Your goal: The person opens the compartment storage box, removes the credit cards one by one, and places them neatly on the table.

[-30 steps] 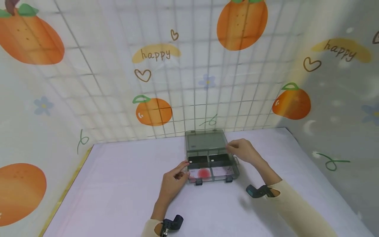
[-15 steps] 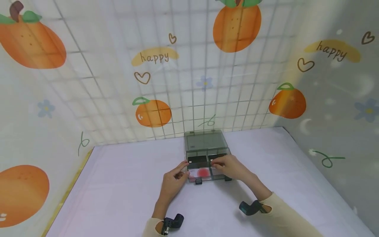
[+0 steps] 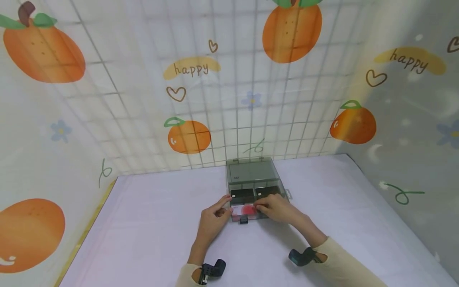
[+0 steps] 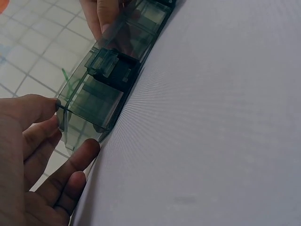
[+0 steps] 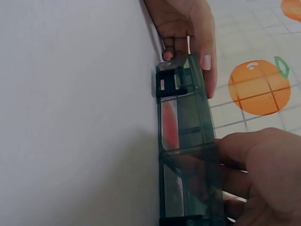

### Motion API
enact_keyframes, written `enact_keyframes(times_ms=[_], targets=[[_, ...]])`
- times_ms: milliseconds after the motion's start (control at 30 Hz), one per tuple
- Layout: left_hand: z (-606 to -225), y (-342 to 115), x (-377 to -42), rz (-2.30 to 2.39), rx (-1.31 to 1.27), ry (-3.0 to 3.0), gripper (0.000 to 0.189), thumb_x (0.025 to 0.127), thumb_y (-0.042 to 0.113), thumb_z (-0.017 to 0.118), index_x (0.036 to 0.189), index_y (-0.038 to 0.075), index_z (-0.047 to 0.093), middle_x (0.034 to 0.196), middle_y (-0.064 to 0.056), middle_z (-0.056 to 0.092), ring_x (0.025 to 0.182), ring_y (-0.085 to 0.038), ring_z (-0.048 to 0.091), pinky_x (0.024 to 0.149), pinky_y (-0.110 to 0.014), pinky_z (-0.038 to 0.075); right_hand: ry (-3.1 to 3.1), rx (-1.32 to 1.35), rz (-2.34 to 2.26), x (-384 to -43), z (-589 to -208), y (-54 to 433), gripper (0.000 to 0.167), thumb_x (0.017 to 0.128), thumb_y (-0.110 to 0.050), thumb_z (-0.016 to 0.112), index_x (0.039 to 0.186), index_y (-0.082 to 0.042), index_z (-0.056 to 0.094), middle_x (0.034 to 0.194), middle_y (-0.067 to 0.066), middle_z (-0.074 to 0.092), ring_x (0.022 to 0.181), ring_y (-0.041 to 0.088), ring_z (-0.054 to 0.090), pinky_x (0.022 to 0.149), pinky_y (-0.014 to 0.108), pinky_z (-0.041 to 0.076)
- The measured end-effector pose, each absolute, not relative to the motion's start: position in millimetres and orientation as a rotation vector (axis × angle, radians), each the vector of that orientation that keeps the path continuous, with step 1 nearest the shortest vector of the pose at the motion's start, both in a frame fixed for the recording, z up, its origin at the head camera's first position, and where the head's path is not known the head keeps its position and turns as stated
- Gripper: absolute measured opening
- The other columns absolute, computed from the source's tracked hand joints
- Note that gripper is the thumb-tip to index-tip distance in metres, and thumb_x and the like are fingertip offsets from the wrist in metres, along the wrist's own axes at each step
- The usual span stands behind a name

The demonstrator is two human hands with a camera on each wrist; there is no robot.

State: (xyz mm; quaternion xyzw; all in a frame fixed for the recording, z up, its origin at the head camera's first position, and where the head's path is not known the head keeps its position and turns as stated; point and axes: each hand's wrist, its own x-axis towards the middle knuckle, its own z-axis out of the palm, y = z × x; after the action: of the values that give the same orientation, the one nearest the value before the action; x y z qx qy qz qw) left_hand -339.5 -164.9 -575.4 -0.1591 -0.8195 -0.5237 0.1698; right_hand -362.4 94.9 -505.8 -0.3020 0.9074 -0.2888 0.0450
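Note:
A translucent grey-green divided box (image 3: 252, 171) stands on the table with its lid raised at the back. A white card with a red round patch (image 3: 247, 209) lies in its front left compartment. Black pieces (image 3: 242, 195) fill the back compartments. My left hand (image 3: 212, 220) holds the box's left end, thumb at the upper rim and a fingertip low on the side. Bent fingers of my right hand (image 3: 277, 208) reach into the front right compartment by the divider and show through the wall in the right wrist view. I cannot tell whether they pinch anything.
A white cloth covers the table (image 3: 157, 223). Behind the box rises a curtain (image 3: 222, 107) printed with oranges, with a grid showing through. A dark latch (image 3: 244, 219) projects from the box's front, and a small loop handle (image 3: 289, 194) from its right side.
My right hand has moved from the box's back right corner forward and left, into the front right compartment, covering its pale contents. The left hand stays at the left end.

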Motion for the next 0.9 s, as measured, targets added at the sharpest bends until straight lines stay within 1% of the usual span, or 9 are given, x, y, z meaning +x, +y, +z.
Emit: enact_keyframes(times_ms=[133,267,367,500,600,667,767,900], targets=[[-576,-164,-339,-1.482,-0.455,-2.341,0.036,0.093,0.025,0.074,0.127,0.014,0.071,0.131,0.008,0.065,0.076,-0.007,0.063,0.066,-0.024,0.051,2.79,-0.919,-0.899,-361,-506,96,0.019,0.098,-0.012,0.064,0.111,-0.004,0.076,0.074,-0.007,0.063,0.057,0.005,0.043,0.051,0.023,0.037],[-577,-164,-339,-1.475,-0.445,-2.353,0.036,0.092,0.027,0.074,0.127,0.016,0.071,0.131,0.01,0.065,0.074,-0.007,0.062,0.065,-0.024,0.051,2.792,-0.859,-0.957,-361,-507,98,0.017,0.098,-0.014,0.065,0.107,-0.004,0.076,0.087,-0.005,0.071,0.068,0.007,0.053,0.06,0.026,0.047],[-578,-165,-340,-1.464,-0.443,-2.349,0.036,0.092,0.027,0.074,0.127,0.016,0.072,0.13,0.01,0.066,0.073,-0.007,0.061,0.064,-0.024,0.05,2.74,-0.77,-1.023,-363,-506,99,0.018,0.098,-0.015,0.065,0.106,-0.003,0.076,0.091,-0.002,0.073,0.075,0.01,0.058,0.066,0.029,0.05],[-577,-164,-341,-1.473,-0.437,-2.347,0.036,0.092,0.023,0.075,0.126,0.015,0.072,0.129,0.01,0.066,0.072,-0.008,0.06,0.063,-0.023,0.05,2.5,-0.585,-1.194,-368,-499,101,0.024,0.099,-0.016,0.062,0.108,0.001,0.076,0.094,0.006,0.073,0.083,0.016,0.058,0.07,0.031,0.047],[-576,-164,-341,-1.479,-0.428,-2.353,0.035,0.092,0.023,0.075,0.126,0.017,0.072,0.129,0.012,0.066,0.071,-0.009,0.06,0.063,-0.023,0.049,2.241,-0.45,-1.343,-372,-490,104,0.032,0.1,-0.02,0.06,0.11,0.007,0.073,0.104,0.017,0.072,0.088,0.022,0.058,0.072,0.033,0.044],[-576,-164,-341,-1.478,-0.421,-2.358,0.034,0.092,0.024,0.075,0.126,0.019,0.072,0.128,0.013,0.066,0.071,-0.009,0.06,0.063,-0.024,0.049,2.118,-0.38,-1.398,-375,-485,105,0.037,0.1,-0.024,0.059,0.11,0.009,0.072,0.111,0.021,0.07,0.092,0.025,0.061,0.074,0.033,0.044],[-576,-164,-341,-1.478,-0.417,-2.366,0.034,0.093,0.026,0.074,0.126,0.02,0.072,0.128,0.013,0.066,0.071,-0.009,0.059,0.063,-0.024,0.049,2.029,-0.279,-1.441,-378,-481,105,0.042,0.1,-0.028,0.06,0.112,0.011,0.07,0.113,0.022,0.07,0.094,0.027,0.064,0.073,0.031,0.043],[-575,-164,-341,-1.48,-0.426,-2.358,0.034,0.093,0.024,0.074,0.126,0.018,0.072,0.128,0.01,0.067,0.071,-0.008,0.06,0.063,-0.024,0.05,1.984,-0.221,-1.479,-379,-482,103,0.041,0.101,-0.027,0.059,0.112,0.011,0.069,0.112,0.023,0.07,0.096,0.028,0.065,0.074,0.031,0.043]])
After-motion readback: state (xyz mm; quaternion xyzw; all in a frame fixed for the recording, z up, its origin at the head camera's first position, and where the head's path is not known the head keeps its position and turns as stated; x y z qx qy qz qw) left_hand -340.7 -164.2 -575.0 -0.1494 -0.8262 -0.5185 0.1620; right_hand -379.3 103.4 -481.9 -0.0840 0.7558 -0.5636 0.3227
